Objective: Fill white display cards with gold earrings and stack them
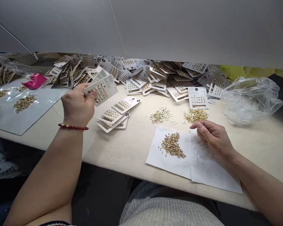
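My left hand (pixel 79 102) grips earring cards (pixel 105 89), white cards set with gold studs, raised over the table. Below and to the right of that hand lies a small overlapping stack of similar cards (pixel 118 116). My right hand (pixel 214 138) is closed, thumb against forefinger; whatever it may pinch is too small to make out. Beneath it, tiny see-through pieces (pixel 201 152) lie on white paper (pixel 221 175). Just beyond its fingertips is a pile of gold hoop-like pieces (pixel 195 116). Left of it, small gold beads or studs (pixel 173 145) are heaped on the paper.
A second pile of gold loops (pixel 161 115) lies left of the first. Many carded earrings (pixel 160 73) crowd the back beneath a grey overhanging panel (pixel 141 31). A plastic bag (pixel 250 100) sits at right. At left are a pink tape dispenser (pixel 34 81) and gold pieces (pixel 24 103).
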Available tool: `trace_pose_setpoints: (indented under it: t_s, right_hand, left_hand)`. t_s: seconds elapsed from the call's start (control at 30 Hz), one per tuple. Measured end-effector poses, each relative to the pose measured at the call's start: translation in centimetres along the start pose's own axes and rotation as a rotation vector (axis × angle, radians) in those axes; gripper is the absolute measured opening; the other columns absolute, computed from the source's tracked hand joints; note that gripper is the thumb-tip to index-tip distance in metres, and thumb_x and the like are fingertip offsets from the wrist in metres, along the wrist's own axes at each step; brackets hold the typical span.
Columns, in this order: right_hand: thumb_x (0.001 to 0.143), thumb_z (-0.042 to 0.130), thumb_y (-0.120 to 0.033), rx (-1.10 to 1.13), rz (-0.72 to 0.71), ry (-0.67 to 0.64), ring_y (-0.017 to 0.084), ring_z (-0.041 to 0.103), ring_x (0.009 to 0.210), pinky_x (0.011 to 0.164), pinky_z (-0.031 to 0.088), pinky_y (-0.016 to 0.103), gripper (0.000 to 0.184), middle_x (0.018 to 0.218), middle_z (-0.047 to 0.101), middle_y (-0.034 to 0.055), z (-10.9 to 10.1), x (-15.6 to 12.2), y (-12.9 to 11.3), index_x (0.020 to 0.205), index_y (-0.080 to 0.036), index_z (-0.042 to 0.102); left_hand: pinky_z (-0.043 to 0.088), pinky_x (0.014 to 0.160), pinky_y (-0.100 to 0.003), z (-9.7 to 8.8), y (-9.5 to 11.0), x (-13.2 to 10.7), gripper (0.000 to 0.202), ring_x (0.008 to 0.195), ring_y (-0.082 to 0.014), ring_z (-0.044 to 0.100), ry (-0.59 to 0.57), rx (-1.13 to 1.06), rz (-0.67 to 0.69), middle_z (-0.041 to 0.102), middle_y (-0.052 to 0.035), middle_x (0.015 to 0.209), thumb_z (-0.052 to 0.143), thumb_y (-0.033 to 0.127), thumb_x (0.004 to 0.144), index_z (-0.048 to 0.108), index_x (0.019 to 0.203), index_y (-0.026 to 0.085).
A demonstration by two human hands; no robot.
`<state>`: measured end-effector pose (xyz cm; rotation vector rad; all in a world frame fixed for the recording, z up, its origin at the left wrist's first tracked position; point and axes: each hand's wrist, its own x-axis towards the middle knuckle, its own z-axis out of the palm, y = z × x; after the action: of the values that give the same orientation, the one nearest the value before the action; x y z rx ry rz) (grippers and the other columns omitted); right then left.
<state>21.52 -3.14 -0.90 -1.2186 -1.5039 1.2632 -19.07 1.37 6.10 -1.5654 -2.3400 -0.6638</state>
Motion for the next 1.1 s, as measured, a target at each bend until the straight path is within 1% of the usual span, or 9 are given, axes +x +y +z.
trace_pose_setpoints:
  t_s: [0.2,0.37,0.4,0.5,0.57,0.63,0.73,0.9,1.1]
  right_hand:
    - [0.092,0.059,-0.048,-0.002,-0.027,0.01,0.007,0.029,0.047,0.044,0.021,0.025,0.034,0.054,0.034,-0.0069,0.0,0.1,-0.3,0.089,-0.017,0.071]
    - [0.093,0.058,-0.045,-0.007,-0.064,0.019,0.007,0.031,0.047,0.044,0.023,0.024,0.033,0.054,0.036,-0.0067,0.0,0.3,-0.2,0.088,-0.016,0.071]
    - [0.093,0.058,-0.045,-0.001,-0.069,0.02,0.007,0.031,0.046,0.043,0.023,0.024,0.032,0.054,0.036,-0.0067,0.0,0.3,-0.1,0.088,-0.016,0.071]
    - [0.093,0.06,-0.045,0.058,-0.086,0.04,0.006,0.029,0.046,0.043,0.022,0.024,0.032,0.053,0.035,-0.0074,0.1,0.4,-0.2,0.088,-0.015,0.071]
    - [0.092,0.061,-0.045,0.103,-0.098,0.077,0.006,0.028,0.046,0.043,0.021,0.024,0.032,0.052,0.035,-0.0076,0.1,0.3,-0.4,0.086,-0.015,0.071]
    - [0.092,0.062,-0.045,0.13,-0.11,0.127,0.006,0.028,0.045,0.042,0.02,0.024,0.032,0.051,0.035,-0.0075,0.0,0.3,-0.7,0.085,-0.015,0.071]
    - [0.091,0.063,-0.046,0.162,-0.124,0.18,0.006,0.027,0.044,0.041,0.019,0.024,0.032,0.049,0.036,-0.0077,-0.1,0.4,-1.0,0.083,-0.016,0.07]
    - [0.09,0.064,-0.049,0.184,-0.133,0.174,0.005,0.026,0.044,0.041,0.02,0.023,0.034,0.05,0.035,-0.0082,-0.1,0.7,-0.6,0.081,-0.017,0.069]
    - [0.093,0.06,-0.047,0.131,-0.172,0.174,0.005,0.027,0.045,0.042,0.022,0.023,0.033,0.052,0.035,-0.0079,-0.2,0.9,0.1,0.083,-0.017,0.069]
  left_hand:
    - [0.052,0.085,-0.034,-0.8,0.9,-1.1,0.042,0.09,-0.0234,0.067,-0.034,0.054,0.06,0.075,-0.0084,0.103,0.056,0.025,0.09,0.064,0.131,0.017]
    - [0.054,0.09,-0.048,-1.7,1.0,-3.0,0.046,0.107,-0.0332,0.066,-0.461,0.156,0.375,0.07,-0.0106,0.124,0.076,0.039,0.078,0.069,0.119,0.021]
    - [0.053,0.093,-0.051,-1.7,1.3,-3.4,0.049,0.112,-0.0352,0.064,-0.46,0.116,0.443,0.068,-0.0121,0.128,0.078,0.044,0.076,0.068,0.119,0.02]
    - [0.049,0.102,-0.053,-1.7,3.0,-4.6,0.045,0.12,-0.0339,0.061,-0.245,-0.107,0.596,0.065,-0.015,0.13,0.066,0.048,0.087,0.066,0.119,0.017]
    - [0.049,0.104,-0.047,-1.2,5.1,-5.4,0.036,0.117,-0.0281,0.063,-0.253,-0.271,0.72,0.069,-0.011,0.122,0.061,0.045,0.091,0.066,0.117,0.021]
    - [0.051,0.101,-0.045,-0.4,7.5,-6.1,0.03,0.112,-0.0257,0.066,-0.43,-0.343,0.847,0.073,-0.009,0.115,0.063,0.043,0.091,0.068,0.111,0.021]
    - [0.054,0.091,-0.042,1.4,11.5,-6.6,0.026,0.101,-0.0244,0.068,-0.601,-0.294,0.88,0.075,-0.009,0.109,0.064,0.039,0.09,0.07,0.105,0.018]
    - [0.05,0.082,-0.037,4.8,19.1,-6.1,0.022,0.092,-0.0232,0.067,-0.601,-0.267,0.78,0.075,-0.0088,0.1,0.064,0.033,0.09,0.071,0.104,0.017]
    - [0.046,0.069,-0.039,8.6,26.2,-6.2,0.031,0.081,-0.0274,0.064,-0.616,-0.23,0.524,0.07,-0.0132,0.081,0.064,0.045,0.087,0.07,0.077,0.016]
